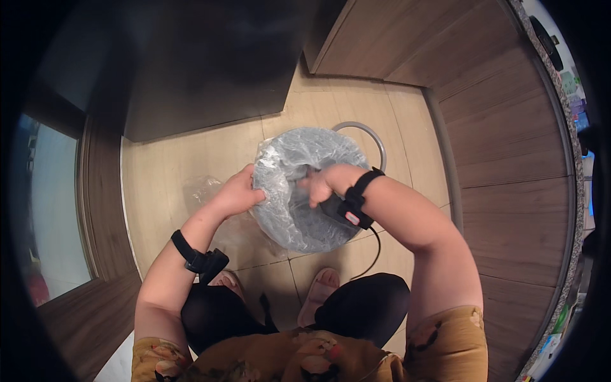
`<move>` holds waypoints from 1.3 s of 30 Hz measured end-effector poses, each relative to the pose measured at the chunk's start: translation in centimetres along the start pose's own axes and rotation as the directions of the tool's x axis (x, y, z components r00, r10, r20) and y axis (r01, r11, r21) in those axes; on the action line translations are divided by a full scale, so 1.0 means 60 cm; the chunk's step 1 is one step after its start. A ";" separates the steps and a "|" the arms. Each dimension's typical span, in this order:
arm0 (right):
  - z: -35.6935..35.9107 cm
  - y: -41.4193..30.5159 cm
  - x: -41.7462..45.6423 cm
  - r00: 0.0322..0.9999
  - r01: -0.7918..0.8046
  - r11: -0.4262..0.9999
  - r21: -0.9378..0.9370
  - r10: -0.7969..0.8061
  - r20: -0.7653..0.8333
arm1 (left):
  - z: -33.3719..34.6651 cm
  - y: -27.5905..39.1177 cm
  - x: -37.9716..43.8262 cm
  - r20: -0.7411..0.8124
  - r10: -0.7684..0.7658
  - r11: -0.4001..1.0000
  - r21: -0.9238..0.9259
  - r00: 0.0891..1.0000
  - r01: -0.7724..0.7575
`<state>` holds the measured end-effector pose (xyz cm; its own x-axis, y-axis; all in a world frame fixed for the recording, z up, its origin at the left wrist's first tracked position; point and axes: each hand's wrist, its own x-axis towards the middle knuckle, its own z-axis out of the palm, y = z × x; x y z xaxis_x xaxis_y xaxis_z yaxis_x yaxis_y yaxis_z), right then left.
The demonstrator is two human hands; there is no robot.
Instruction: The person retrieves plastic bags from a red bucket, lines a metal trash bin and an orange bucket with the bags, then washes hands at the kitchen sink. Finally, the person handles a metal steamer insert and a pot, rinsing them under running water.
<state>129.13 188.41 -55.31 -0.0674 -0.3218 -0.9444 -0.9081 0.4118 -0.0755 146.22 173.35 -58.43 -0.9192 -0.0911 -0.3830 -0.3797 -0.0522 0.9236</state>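
Note:
A round bin lined with a clear plastic bag (305, 234) stands on the floor between my feet and the dark cabinet. The bag folds over the rim all the way round. At the left side of the rim, my left hand (241, 191) grips the bag, thumb on top and fingers at the outer side. My right hand (321, 186) reaches into the bin's opening, with its fingers spread and blurred; nothing shows in it. Loose clear plastic (203, 188) lies to the left, partly behind my left hand and forearm.
A grey ring (379, 138) sticks out behind the bin at the right. Dark cabinet panels (210, 71) rise ahead, and wood-grain cabinets (501, 143) line the right under a speckled countertop (563, 95). A black cable (379, 248) hangs from my right wrist strap.

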 end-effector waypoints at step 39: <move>0.277 0.267 0.026 -0.071 0.161 0.846 0.508 0.524 -0.849 | -0.041 -0.018 -0.046 -0.339 -0.147 0.979 -0.185 0.929 0.088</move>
<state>121.33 208.67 -63.28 -0.8216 -0.4856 0.2988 -0.5691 0.7300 -0.3785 149.44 171.23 -58.37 -0.7630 -0.4136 -0.4967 -0.4330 -0.2433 0.8679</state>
